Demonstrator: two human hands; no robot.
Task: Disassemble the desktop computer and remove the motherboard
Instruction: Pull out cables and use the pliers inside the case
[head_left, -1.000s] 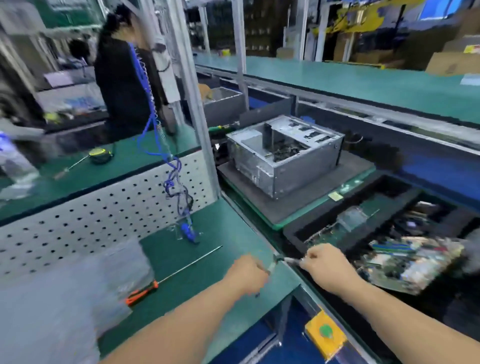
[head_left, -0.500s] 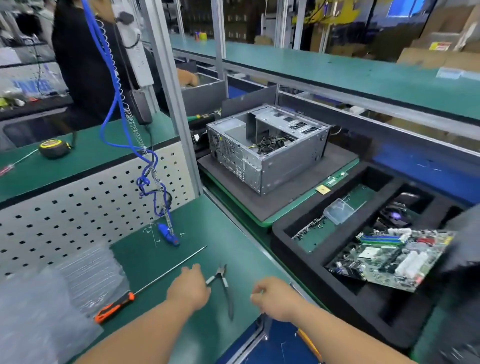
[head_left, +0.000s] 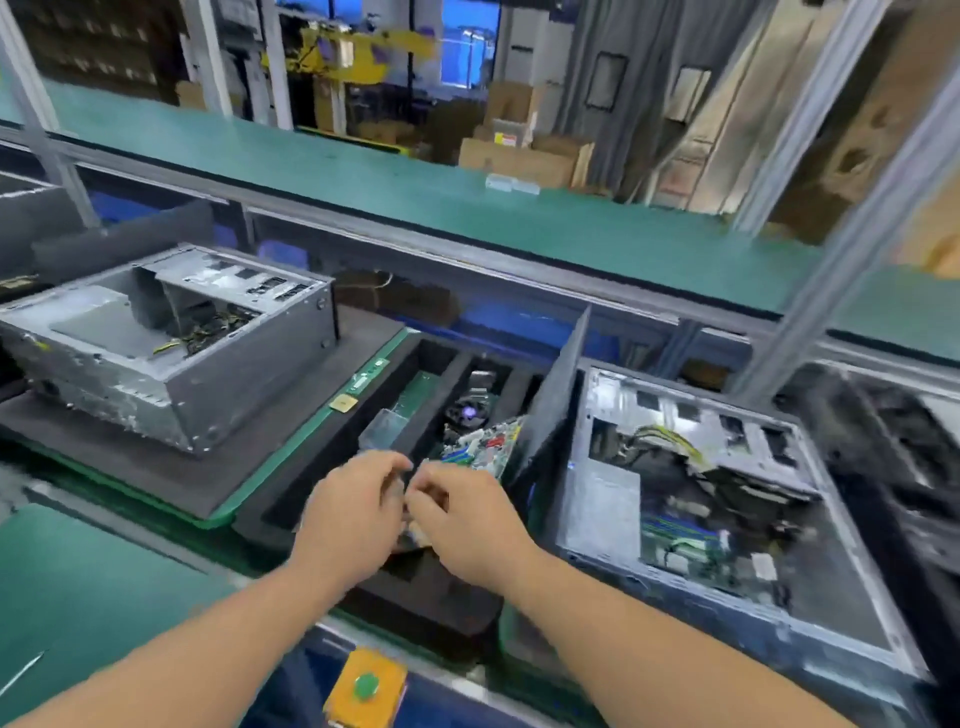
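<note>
Head view: the fingers (head_left: 400, 467) of the left hand (head_left: 353, 514) are loosely curled, their tips close to those of the right hand (head_left: 467, 519), whose fingers (head_left: 426, 493) are curled in the same way. Both hands meet over the black foam tray (head_left: 415, 613). Something small and pale shows between and under them, but blur hides what it is, and I cannot tell whether either hand holds it or holds nothing.

Just beyond the hands, a motherboard (head_left: 485, 444) with coloured slots and connectors lies tilted in a compartment of that tray, partly hidden by the hands and by a dark side panel (head_left: 550, 410) that stands upright just beside it. A cooler fan (head_left: 470, 413) sits in the compartment behind the motherboard, and a small clear plastic box (head_left: 384, 428) rests in the compartment to the left.

To the right of the panel lies an open desktop computer (head_left: 727, 499), its board and bundled cables showing inside. To the left, well apart, an emptied metal case (head_left: 171, 338) lies on a dark foam pad (head_left: 156, 467), with loose cables in it.

At the near edge, a yellow box with a green button (head_left: 366, 688) sits between the forearms. The green bench (head_left: 78, 597) runs along the lower left, and a second green bench (head_left: 467, 208) crosses behind, with cardboard boxes (head_left: 524, 156) beyond it.
</note>
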